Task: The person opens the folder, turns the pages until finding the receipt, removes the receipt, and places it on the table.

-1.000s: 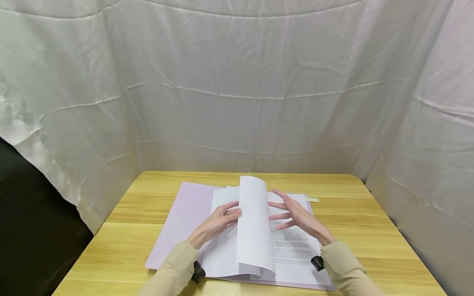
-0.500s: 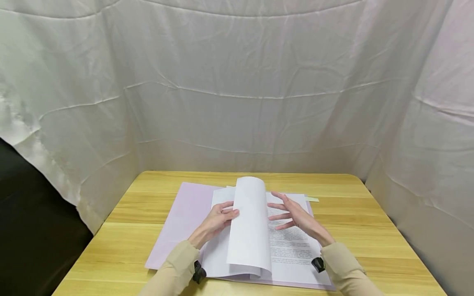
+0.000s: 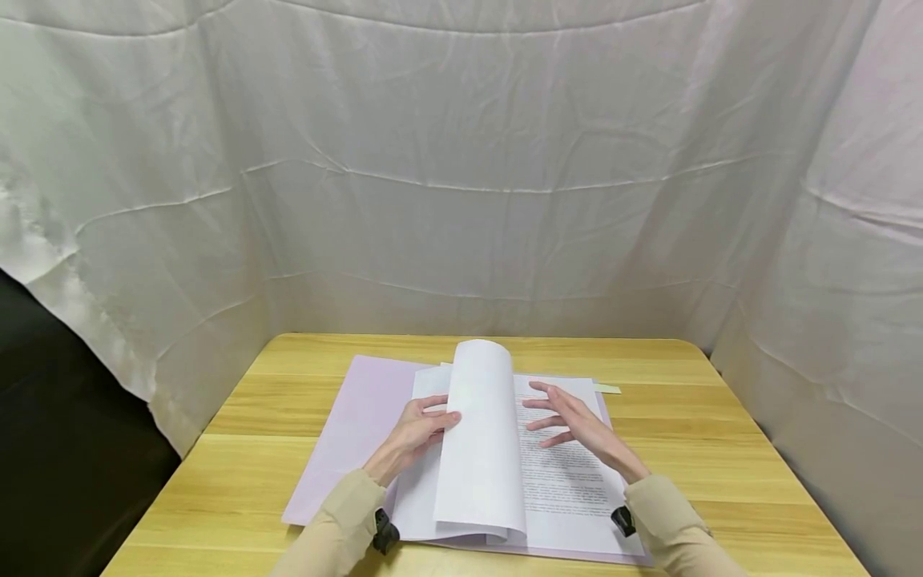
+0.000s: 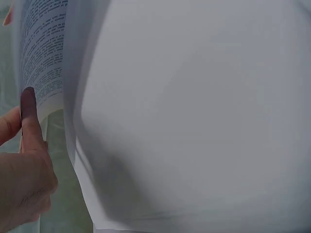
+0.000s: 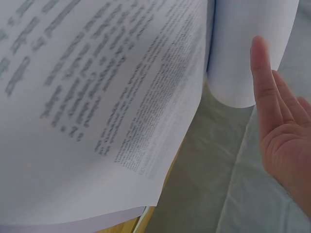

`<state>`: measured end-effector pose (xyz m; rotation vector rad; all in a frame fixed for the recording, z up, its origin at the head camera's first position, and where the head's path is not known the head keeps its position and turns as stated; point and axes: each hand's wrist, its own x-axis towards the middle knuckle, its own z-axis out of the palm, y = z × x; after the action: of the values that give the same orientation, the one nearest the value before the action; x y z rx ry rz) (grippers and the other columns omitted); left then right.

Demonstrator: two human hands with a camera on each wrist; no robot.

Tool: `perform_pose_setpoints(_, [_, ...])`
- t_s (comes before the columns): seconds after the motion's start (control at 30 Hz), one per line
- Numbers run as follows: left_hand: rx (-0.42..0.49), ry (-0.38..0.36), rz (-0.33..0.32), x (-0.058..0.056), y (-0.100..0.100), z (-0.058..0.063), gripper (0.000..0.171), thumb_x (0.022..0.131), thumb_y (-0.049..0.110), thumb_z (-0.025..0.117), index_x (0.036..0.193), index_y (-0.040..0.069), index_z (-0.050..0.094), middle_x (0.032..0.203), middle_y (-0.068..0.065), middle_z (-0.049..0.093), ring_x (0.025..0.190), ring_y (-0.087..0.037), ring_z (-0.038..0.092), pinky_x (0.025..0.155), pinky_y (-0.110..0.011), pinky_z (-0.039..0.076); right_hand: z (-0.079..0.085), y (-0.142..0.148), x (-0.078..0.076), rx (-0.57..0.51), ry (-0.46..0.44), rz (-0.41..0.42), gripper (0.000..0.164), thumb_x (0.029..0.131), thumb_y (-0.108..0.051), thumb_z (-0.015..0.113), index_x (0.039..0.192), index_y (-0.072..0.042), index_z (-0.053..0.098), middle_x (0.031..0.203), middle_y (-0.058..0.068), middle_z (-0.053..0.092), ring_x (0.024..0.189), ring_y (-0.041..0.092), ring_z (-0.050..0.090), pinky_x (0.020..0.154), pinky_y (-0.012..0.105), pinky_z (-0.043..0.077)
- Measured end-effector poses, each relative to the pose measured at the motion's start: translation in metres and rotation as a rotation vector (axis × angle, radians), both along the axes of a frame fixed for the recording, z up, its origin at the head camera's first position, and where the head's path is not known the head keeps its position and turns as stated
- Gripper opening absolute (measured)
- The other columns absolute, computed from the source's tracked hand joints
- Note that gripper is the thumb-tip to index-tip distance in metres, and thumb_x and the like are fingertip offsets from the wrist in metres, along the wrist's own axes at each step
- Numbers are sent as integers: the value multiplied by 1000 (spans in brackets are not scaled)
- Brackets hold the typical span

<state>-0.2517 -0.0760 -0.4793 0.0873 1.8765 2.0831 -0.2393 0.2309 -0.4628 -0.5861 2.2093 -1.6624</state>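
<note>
Wood-grain tabletop [image 3: 721, 457]; left hand [image 3: 413, 434] pinches curled page [image 3: 481, 441]; right hand [image 3: 582, 421] splayed loosely over printed sheet [image 3: 566, 485].

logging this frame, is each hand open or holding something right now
Left hand: holding the curled page by its edge.
Right hand: open, holding nothing.

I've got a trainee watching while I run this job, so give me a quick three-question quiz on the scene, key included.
1. True or false: the printed sheet beneath the right hand has its text facing up.
2. Fill in: the edge of the curled sheet is held by the ____ hand.
3. What colour is the open folder under the papers? A) black B) green C) lilac

Key:
1. True.
2. Left; the left hand holds it.
3. C, lilac.
</note>
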Motion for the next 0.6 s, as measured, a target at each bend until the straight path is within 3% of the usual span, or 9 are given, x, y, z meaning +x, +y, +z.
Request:
perform_pose_setpoints(0.27, [-72, -40, 73, -2, -6, -4, 60, 89, 11, 74, 138, -11, 49, 111, -19, 75, 87, -16, 73, 77, -29, 62, -3, 4, 0, 40, 2, -1, 57, 112, -39, 27, 158, -7, 26, 153, 33, 42, 122, 48, 62, 84, 44, 63])
perform_pose_setpoints(0.6, [-125, -42, 68, -3, -19, -5, 62, 88, 15, 76, 137, -14, 49, 108, -18, 75, 84, -17, 73, 76, -31, 63, -7, 9, -1, 64, -10, -8, 58, 111, -40, 26, 158, -6, 27, 153, 33, 41, 123, 49, 60, 85, 40, 63])
